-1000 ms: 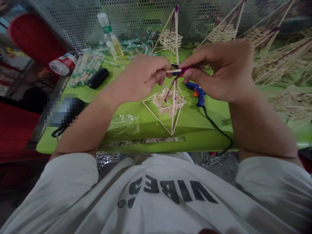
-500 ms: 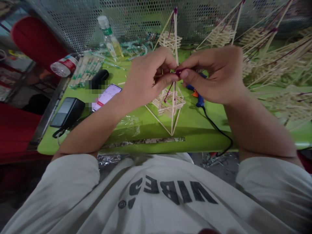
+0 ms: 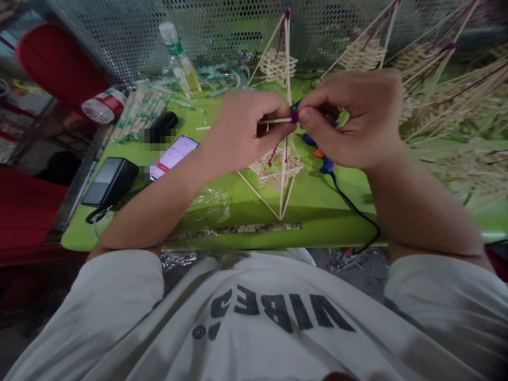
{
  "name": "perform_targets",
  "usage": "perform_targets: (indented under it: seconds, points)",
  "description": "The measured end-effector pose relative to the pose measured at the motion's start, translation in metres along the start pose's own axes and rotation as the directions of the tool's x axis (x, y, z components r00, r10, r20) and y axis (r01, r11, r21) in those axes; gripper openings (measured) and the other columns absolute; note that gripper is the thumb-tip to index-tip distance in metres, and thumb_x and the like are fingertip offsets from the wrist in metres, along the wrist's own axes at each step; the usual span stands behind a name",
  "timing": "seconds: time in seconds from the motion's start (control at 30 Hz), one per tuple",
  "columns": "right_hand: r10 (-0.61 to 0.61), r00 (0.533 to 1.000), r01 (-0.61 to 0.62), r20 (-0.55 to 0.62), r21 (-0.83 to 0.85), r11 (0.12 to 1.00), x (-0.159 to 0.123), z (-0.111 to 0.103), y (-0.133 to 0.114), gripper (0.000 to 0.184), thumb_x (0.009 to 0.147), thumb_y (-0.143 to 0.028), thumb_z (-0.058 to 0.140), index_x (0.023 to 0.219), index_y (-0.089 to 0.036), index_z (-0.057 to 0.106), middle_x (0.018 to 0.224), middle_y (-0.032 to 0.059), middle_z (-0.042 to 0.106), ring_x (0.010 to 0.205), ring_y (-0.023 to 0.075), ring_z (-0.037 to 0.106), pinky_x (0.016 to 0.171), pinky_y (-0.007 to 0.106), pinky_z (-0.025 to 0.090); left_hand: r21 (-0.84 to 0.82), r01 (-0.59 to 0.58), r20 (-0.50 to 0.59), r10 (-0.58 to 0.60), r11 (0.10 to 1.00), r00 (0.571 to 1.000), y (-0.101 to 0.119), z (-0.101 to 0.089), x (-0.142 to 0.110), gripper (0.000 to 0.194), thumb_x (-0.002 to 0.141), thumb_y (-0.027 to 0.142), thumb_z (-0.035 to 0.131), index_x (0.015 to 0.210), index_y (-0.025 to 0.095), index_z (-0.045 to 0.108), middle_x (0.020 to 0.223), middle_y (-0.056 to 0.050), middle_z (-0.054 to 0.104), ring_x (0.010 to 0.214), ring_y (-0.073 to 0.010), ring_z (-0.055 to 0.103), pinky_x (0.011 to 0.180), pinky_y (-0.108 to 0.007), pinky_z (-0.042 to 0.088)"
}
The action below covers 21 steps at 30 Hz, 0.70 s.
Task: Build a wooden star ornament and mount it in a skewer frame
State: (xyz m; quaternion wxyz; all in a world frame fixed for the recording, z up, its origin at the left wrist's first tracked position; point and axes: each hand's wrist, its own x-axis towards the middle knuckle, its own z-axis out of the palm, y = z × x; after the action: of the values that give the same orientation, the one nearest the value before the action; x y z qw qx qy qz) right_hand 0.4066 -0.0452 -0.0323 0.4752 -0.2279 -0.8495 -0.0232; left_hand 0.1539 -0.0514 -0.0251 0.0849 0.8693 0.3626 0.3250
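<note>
My left hand [image 3: 242,129] pinches the end of a thin wooden stick [image 3: 273,121] between thumb and fingers. Against it, my right hand [image 3: 353,119] closes thumb and forefinger on purple yarn [image 3: 294,115] gathered at the stick's tip. Just below both hands, a stick frame with a stacked lattice [image 3: 278,174] rests on the green table [image 3: 337,227], its long sticks meeting in a point toward me. Short purple strands hang inside it. Partly behind my right hand lies a blue and orange glue gun [image 3: 326,163], mostly hidden.
A similar stick model [image 3: 278,66] stands behind, and several more [image 3: 448,100] crowd the right. Leftward lie a phone [image 3: 174,153], a black box [image 3: 111,182], bundled wrapped sticks [image 3: 141,111] and a bottle [image 3: 182,66]. A black cable [image 3: 355,203] curves to the table edge.
My fingertips have shifted slightly right, and my left hand has dropped a little. More of the pale stick and the purple yarn shows between my hands now.
</note>
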Motion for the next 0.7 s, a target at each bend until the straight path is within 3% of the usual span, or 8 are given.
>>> perform_targets:
  seconds: [0.23, 0.5, 0.7]
  points:
    - [-0.018, 1.000, 0.018, -0.017, 0.012, 1.000, -0.0009, 0.0004, 0.0025, 0.042, 0.122, -0.055, 0.065, 0.093, -0.027, 0.077, 0.077, -0.0033, 0.060, 0.067, 0.0099, 0.054, 0.072, 0.031, 0.046, -0.057, 0.001, -0.084, -0.006, 0.998, 0.996, 0.0037, 0.0043, 0.0005, 0.027, 0.103, 0.040, 0.073, 0.083, 0.022, 0.072, 0.070, 0.002, 0.058, 0.063, -0.0130, 0.044, 0.075, -0.034, 0.044]
    - [-0.016, 1.000, 0.015, -0.021, -0.046, 0.999, 0.0006, 0.0001, -0.0010, 0.045, 0.120, -0.058, 0.063, 0.093, -0.026, 0.077, 0.075, -0.0018, 0.065, 0.066, 0.0110, 0.057, 0.067, 0.031, 0.050, -0.058, 0.042, -0.040, -0.044, 0.997, 0.998, 0.0031, 0.0038, 0.0013, 0.028, 0.108, 0.041, 0.074, 0.089, 0.021, 0.075, 0.075, -0.001, 0.068, 0.066, -0.0141, 0.050, 0.077, -0.035, 0.050]
    - [-0.010, 0.999, 0.011, -0.044, 0.038, 0.999, -0.0005, 0.0025, 0.0023, 0.039, 0.119, -0.053, 0.065, 0.093, -0.026, 0.078, 0.075, -0.0022, 0.061, 0.066, 0.0106, 0.051, 0.066, 0.032, 0.041, -0.109, 0.025, -0.048, -0.030, 0.994, 0.998, 0.0004, 0.0068, -0.0002, 0.026, 0.107, 0.041, 0.072, 0.088, 0.023, 0.070, 0.076, -0.001, 0.067, 0.069, -0.0161, 0.056, 0.078, -0.038, 0.052]
